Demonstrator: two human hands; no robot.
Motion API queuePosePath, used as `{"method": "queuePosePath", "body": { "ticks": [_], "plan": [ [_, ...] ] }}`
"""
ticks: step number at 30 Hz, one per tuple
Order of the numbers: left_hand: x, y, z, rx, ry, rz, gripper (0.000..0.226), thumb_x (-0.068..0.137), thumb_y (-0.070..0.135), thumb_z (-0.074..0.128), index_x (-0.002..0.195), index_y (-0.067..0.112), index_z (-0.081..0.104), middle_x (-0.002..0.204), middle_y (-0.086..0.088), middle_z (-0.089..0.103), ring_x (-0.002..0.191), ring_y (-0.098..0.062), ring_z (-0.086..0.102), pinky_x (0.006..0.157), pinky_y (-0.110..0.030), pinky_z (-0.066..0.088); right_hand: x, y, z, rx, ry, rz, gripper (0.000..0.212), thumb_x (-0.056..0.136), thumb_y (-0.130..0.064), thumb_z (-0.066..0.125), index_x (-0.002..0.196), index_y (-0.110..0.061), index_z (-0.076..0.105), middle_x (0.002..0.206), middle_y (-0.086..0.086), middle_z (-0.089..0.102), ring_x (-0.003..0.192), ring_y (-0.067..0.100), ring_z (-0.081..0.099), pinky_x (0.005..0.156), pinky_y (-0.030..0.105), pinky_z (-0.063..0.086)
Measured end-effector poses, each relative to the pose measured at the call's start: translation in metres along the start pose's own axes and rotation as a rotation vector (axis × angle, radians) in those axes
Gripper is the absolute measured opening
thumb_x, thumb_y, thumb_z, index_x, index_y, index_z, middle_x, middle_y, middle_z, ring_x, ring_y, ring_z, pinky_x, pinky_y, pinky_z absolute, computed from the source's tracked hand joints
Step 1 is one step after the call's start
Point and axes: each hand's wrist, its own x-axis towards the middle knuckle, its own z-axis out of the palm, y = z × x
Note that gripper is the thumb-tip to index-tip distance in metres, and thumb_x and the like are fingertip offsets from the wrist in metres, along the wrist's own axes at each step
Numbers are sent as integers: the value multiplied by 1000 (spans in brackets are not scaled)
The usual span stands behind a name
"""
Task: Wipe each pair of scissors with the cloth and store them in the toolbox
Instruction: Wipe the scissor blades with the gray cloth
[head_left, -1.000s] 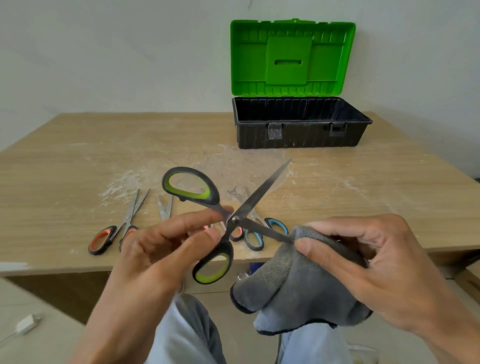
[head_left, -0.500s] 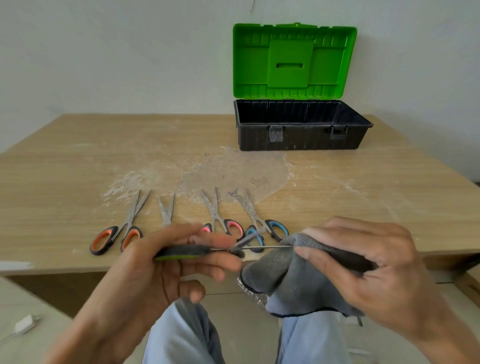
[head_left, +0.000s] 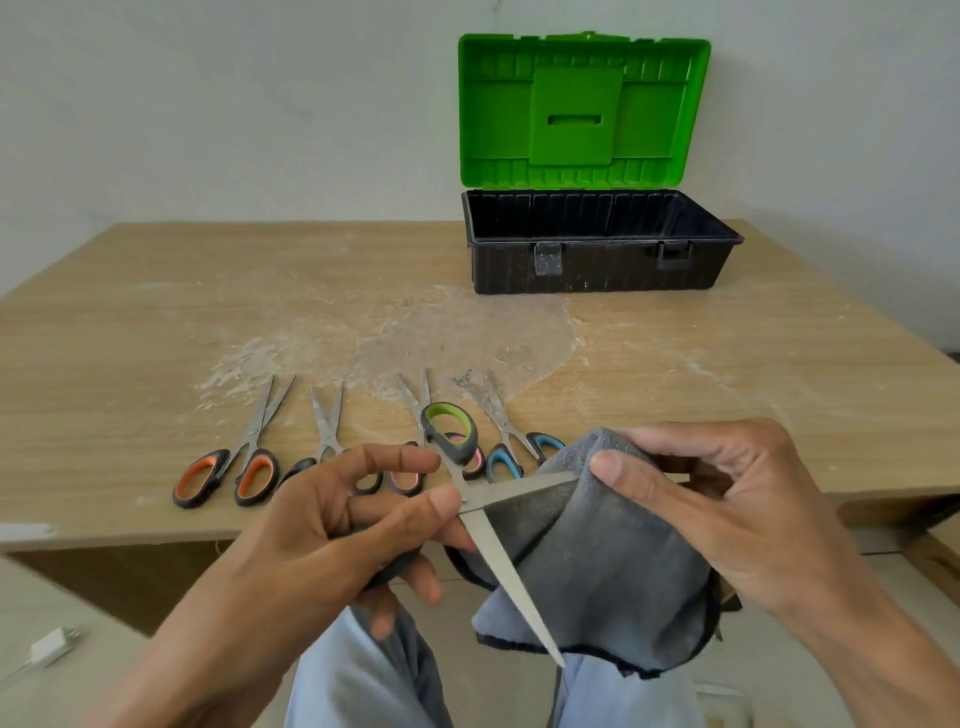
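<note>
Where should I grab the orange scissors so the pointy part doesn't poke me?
Grab the orange-handled scissors by their two handle loops, reaching from the near side. They lie flat with blades pointing away from you, so the loops are closest.

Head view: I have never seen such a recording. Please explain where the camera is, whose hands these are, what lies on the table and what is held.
No machine here: a camera on a person's head looks down at their own hands. The left hand grips open steel scissors with black-and-green handles; the right hand pinches a grey cloth around one blade. On the wooden table lie four more: orange-handled scissors, black-handled scissors, pink-handled scissors and blue-handled scissors. Behind stands a black plastic toolbox, green lid raised.
</note>
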Motion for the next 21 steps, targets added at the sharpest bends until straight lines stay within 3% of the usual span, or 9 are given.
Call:
{"method": "queuePosePath", "body": {
  "ticks": [3, 8, 11, 13, 16, 21],
  "plan": [
    [0, 0, 5, 26, 25, 8, 47, 68, 30, 79, 110, 11, 69, 80, -19, 76, 48, -20, 61, 35, -21, 41, 0, -2, 1, 24, 8, 19, 15, 82, -24, 77, 93, -22, 86, 84, -2, 83, 79, 12, 80, 68, 16, 58],
    [-2, -1, 8, 62, -19, 28, 20, 70, 24, 74, 83, 10, 81, 71, -16, 74, 53, -15, 63, 40, -20, 44, -1, -5, 2, 57, 25, 78, 19, 80, -29, 77, 94, -22, 87, 88, 1, 84, 84, 20, 81, 77, 38, 65],
    [-2, -2, 8, 24, 7, 37, 18, 69, 19, 74, 79, 5, 81, 62, -16, 70, 43, -12, 55, 39, -18, 43, -2, -5, 1, 53, -2, 95, 17, 82, -32, 76, 92, -23, 87, 89, 5, 83, 85, 27, 80, 79, 45, 62],
    [-2, -3, 7, 11, 33, 51, 21, 70, 23, 80, 79, 4, 81, 60, -15, 67, 42, -12, 52, 40, -17, 42, -2, -5, 0, 59, -25, 101, 18, 83, -32, 75, 92, -22, 87, 90, 8, 83, 87, 29, 79, 79, 42, 62],
    [-3, -4, 6, 41, 50, 114, 36, 59, 33, 90, 81, 6, 81, 62, -17, 66, 46, -15, 50, 43, -18, 44, -2, -4, -3, 149, -70, 144, 24, 80, -32, 74, 99, -24, 86, 98, 3, 84, 95, 19, 80, 83, 25, 61],
    [-11, 4, 7, 117, 132, 224, 10, 58, 20, 80, 68, 17, 82, 56, -15, 66, 41, -16, 49, 42, -18, 44, 0, -11, -13, 243, -73, 184, 29, 75, -30, 72, 100, -21, 85, 104, 4, 83, 101, 14, 79, 82, 15, 59]
  ]
}}
